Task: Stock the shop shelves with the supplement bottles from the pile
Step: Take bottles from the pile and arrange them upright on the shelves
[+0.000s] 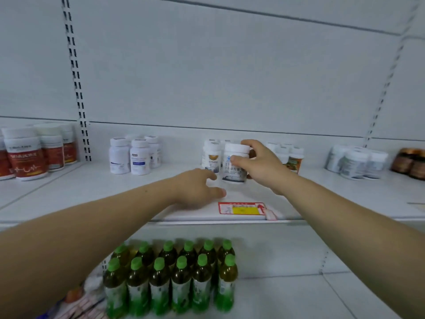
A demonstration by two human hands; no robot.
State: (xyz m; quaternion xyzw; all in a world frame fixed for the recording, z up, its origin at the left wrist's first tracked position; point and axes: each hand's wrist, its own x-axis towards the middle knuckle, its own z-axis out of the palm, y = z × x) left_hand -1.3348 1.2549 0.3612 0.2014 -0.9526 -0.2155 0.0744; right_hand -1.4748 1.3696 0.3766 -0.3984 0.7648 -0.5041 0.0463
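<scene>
My right hand (262, 165) grips a white supplement bottle (234, 173) with a blue and grey label, upright on the white shelf (96, 187) near its middle. Right behind it stands a small group of white bottles with an orange mark (210, 157). My left hand (199, 188) hovers low over the shelf just left of the held bottle, fingers loose and holding nothing; its fingertips are close to the bottle's base.
Along the same shelf stand red-labelled bottles (25, 157) at far left, white blue-labelled bottles (133, 155), green-and-orange-labelled bottles (293, 158), white tubs (356, 163) and brown jars (410, 163) at far right. A red-yellow price tag (241, 208) sits on the shelf edge. Green-capped drink bottles (170, 277) fill the shelf below.
</scene>
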